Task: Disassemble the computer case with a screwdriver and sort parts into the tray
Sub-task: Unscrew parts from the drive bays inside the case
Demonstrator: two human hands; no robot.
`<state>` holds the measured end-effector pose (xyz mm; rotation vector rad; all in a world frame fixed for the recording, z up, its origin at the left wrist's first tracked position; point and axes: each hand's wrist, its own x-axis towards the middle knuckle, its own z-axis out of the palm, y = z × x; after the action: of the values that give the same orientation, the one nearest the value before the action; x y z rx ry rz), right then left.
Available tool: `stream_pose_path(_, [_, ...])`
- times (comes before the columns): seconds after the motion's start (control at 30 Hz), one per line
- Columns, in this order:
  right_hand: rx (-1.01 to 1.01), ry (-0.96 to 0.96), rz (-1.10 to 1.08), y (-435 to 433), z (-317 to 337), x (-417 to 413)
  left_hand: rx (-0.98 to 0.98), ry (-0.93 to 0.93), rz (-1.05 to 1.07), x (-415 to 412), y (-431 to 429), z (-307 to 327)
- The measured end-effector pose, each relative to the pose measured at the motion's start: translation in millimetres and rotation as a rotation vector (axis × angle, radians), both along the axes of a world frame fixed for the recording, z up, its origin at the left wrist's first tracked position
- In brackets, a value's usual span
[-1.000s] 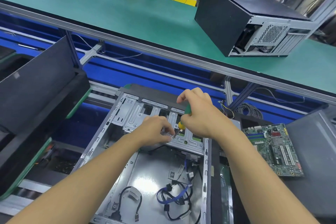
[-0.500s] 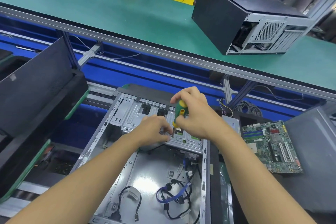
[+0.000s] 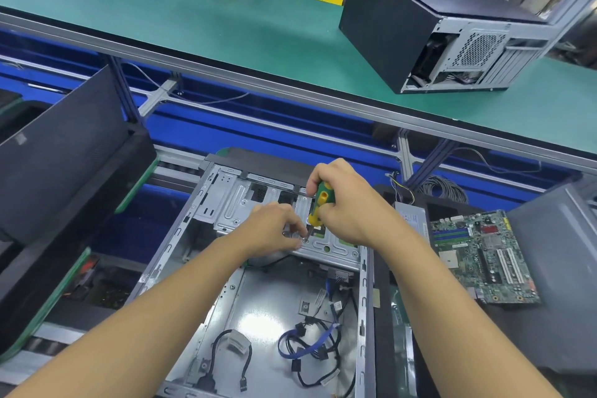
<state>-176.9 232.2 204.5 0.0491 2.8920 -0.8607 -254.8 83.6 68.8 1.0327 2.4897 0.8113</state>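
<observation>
Your right hand (image 3: 350, 203) grips the green-and-yellow screwdriver (image 3: 321, 200) by the handle, tip down at a screw (image 3: 305, 240) in the metal drive cage (image 3: 232, 203); your left hand (image 3: 274, 231) is curled right at the tip, fingertips by the screw; can't tell if they pinch it; the computer case (image 3: 268, 310) lies flat, open side up, just in front of you, below the green table (image 3: 161, 10); loose cables (image 3: 310, 349) on its floor; motherboard (image 3: 484, 255) beside it on the right; a second case (image 3: 403, 29) sits on the green table, far right.
</observation>
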Motion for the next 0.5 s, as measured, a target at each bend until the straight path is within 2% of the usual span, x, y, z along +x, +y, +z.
stream_pose_path(0.17, [-0.038,0.083,0.006,3,-3,0,-0.020,0.006,-0.006,0,1,3])
stream_pose_path(0.37, [-0.130,0.180,-0.168,25,2,3,-0.052,0.079,-0.035,-1,4,3])
stream_pose_path(0.5, [-0.166,0.196,-0.207,36,6,6,-0.097,0.138,-0.091,-1,9,6])
